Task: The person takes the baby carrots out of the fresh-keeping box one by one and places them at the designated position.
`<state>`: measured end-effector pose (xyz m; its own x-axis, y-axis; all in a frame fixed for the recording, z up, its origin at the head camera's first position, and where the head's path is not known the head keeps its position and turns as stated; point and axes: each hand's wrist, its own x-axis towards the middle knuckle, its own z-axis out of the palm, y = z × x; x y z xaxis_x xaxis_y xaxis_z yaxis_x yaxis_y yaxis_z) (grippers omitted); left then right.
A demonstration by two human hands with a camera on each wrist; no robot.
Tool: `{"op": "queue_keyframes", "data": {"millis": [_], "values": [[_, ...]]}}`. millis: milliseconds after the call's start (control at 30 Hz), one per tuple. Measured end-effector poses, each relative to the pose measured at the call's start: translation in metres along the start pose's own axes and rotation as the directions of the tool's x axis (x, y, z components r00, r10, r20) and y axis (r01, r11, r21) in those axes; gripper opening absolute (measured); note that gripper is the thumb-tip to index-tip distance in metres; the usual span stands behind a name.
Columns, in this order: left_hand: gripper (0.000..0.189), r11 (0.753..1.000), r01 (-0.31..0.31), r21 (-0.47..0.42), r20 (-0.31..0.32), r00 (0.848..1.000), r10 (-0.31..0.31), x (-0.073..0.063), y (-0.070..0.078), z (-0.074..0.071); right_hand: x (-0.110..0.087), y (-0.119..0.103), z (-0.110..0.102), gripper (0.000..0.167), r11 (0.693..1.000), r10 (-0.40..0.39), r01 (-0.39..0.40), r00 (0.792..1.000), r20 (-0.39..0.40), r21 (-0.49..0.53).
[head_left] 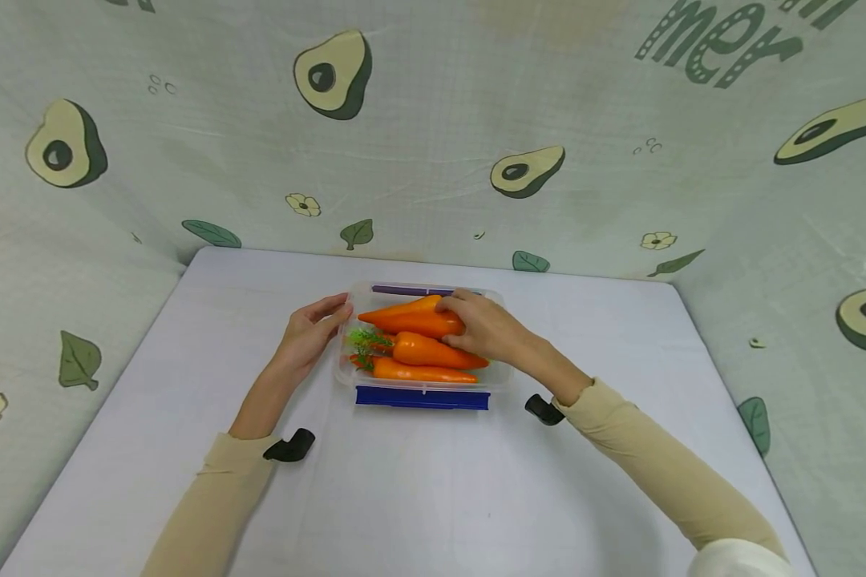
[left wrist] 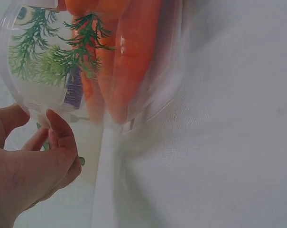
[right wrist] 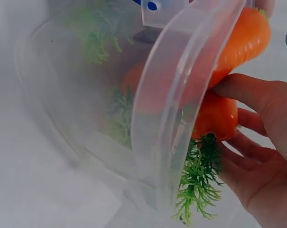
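Observation:
A clear plastic container (head_left: 505,375) with blue clip flaps sits on the white table, without a lid over it. Several orange toy carrots with green leafy tops lie side by side in it. My left hand (head_left: 307,335) pinches the container's left rim between thumb and fingers, as the left wrist view shows close up. My right hand (head_left: 492,327) reaches over the right rim and grips the thick end of a carrot (head_left: 424,324). In the right wrist view, that carrot's leafy top (right wrist: 200,178) hangs beside the rim, below the fingers. Another carrot (head_left: 433,350) lies just in front.
The front blue flap (head_left: 422,398) is folded outward over the table (head_left: 404,497). A purple-blue flap (head_left: 411,291) runs along the back rim. Behind the table hangs a pale cloth (head_left: 433,104) printed with avocados and leaves. Dark wrist mounts (head_left: 290,445) stick out from both cuffs.

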<state>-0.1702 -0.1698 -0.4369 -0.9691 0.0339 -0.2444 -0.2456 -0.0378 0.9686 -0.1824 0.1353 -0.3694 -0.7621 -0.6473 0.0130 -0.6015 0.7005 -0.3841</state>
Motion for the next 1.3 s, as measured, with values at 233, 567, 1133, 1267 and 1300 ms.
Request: {"op": "queue_keyframes", "data": {"millis": [233, 567, 1133, 1267, 1300], "values": [[0.055, 1.000, 0.014, 0.010, 0.001, 1.000, -0.014, 0.002, -0.001, 0.001, -0.005, -0.001, -0.008, 0.045, 0.999, -0.031, 0.031, 0.999, -0.008, -0.032], [0.054, 1.000, 0.009, -0.004, 0.009, 1.000, -0.009, 0.002, -0.001, 0.000, -0.019, 0.003, -0.023, 0.047, 0.998, -0.064, 0.062, 0.996, -0.063, -0.031], [0.055, 1.000, 0.008, -0.021, 0.014, 1.000, -0.008, 0.002, -0.001, 0.000, -0.051, 0.031, -0.043, 0.042, 0.996, -0.001, 0.020, 0.980, -0.201, 0.090], [0.054, 0.999, 0.003, -0.036, 0.016, 1.000, -0.002, 0.001, -0.001, 0.000, -0.057, 0.039, -0.045, 0.042, 0.994, 0.044, -0.019, 0.973, -0.227, 0.111], [0.054, 0.999, 0.003, -0.037, 0.015, 1.000, -0.002, 0.001, -0.001, 0.000, -0.058, 0.041, -0.045, 0.042, 0.993, 0.056, -0.029, 0.970, -0.235, 0.117]]}}
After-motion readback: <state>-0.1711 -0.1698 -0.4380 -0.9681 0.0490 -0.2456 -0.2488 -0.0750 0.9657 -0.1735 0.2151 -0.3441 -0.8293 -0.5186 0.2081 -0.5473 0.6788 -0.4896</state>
